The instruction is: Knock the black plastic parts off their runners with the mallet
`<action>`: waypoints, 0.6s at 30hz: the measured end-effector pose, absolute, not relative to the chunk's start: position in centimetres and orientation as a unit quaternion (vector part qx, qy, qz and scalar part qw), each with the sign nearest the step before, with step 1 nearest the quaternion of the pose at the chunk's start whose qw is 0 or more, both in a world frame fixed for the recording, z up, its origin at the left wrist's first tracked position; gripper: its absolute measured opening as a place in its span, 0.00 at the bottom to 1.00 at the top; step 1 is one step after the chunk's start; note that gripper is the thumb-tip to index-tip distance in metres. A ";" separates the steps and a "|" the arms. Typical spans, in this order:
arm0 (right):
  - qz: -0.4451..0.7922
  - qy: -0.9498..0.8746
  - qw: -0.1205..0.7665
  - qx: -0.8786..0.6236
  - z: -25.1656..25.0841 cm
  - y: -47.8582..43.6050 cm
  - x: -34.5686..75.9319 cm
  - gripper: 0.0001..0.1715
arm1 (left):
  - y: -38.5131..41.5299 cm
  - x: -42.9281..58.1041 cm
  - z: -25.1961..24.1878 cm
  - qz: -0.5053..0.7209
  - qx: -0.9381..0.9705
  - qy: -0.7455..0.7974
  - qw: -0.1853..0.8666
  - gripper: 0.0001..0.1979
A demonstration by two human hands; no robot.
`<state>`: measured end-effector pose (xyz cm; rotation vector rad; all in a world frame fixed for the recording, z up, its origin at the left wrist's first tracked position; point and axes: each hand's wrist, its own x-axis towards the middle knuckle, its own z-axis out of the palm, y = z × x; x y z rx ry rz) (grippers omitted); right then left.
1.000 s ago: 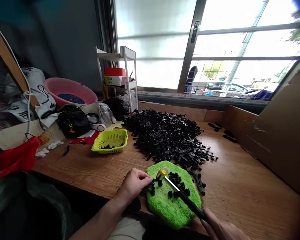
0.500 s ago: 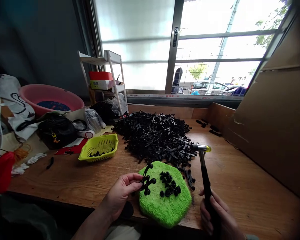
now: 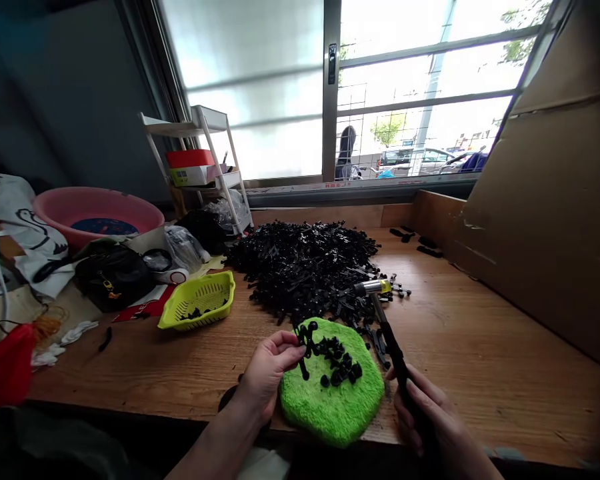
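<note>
Between the thumb and fingers of my left hand [image 3: 270,373] is a black branched plastic piece [image 3: 307,341] with round knobs on its ends. It is held over the left part of a green fuzzy pad [image 3: 325,413] at the table's front edge. Several small black knobbed parts [image 3: 341,363] lie on that pad. My right hand [image 3: 427,413] is wrapped round the black handle of a small hammer [image 3: 395,347]. Its metal head, with a yellow tip, is raised near the right side of a heap of black plastic pieces [image 3: 305,267].
A yellow-green basket [image 3: 197,301] with a few black bits stands left of the heap. Further left are a black bag [image 3: 111,273], a pink basin [image 3: 100,207] and a white shelf [image 3: 210,120]. A cardboard sheet [image 3: 545,200] borders the right side.
My left hand has moved right and slightly up with the black piece, which has turned. The hammer has swung left, its head now nearer the heap. The camera view has shifted a little.
</note>
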<state>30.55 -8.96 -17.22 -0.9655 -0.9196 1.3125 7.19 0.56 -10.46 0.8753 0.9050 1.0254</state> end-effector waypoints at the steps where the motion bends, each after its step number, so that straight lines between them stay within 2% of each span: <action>1: 0.564 -0.398 0.592 -0.415 -17.2 -8.9 30.6 0.15 | 0.7 7.5 -10.5 0.450 0.396 0.417 0.683 0.11; 6: 0.562 -0.403 0.593 -0.414 -17.7 -8.8 30.8 0.15 | 0.7 8.5 -10.6 0.413 0.389 0.440 0.696 0.11; 18: 0.558 -0.391 0.591 -0.433 -17.3 -9.0 30.4 0.17 | 0.5 9.2 -11.3 0.418 0.414 0.459 0.665 0.14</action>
